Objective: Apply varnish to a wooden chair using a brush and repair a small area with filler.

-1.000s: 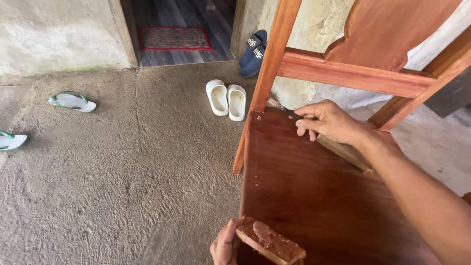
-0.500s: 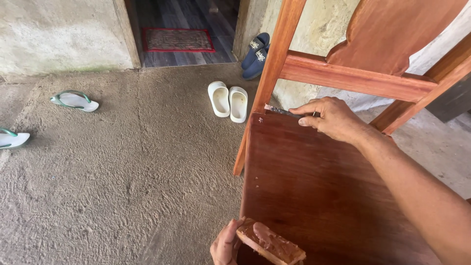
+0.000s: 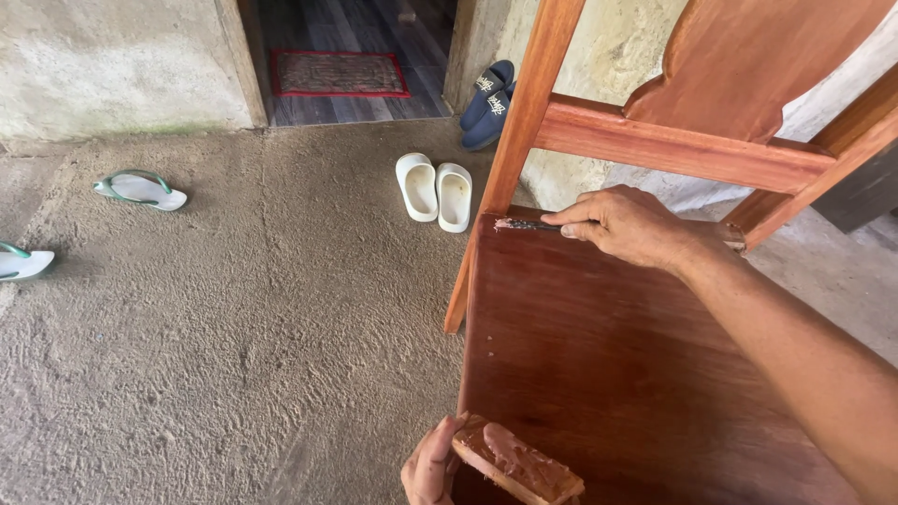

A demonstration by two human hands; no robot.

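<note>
Concrete floor (image 3: 234,355), right hand (image 3: 631,224) holding brush (image 3: 528,224) level, bristles pointing left

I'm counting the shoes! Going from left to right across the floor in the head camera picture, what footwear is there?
Green-strapped sandal at the edge → second green-strapped sandal → pair of white slides → pair of dark blue slippers by the doorway.

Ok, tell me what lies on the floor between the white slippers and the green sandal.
Nothing: in the head view, only bare rough concrete floor separates the white slippers from the green sandal.
</note>
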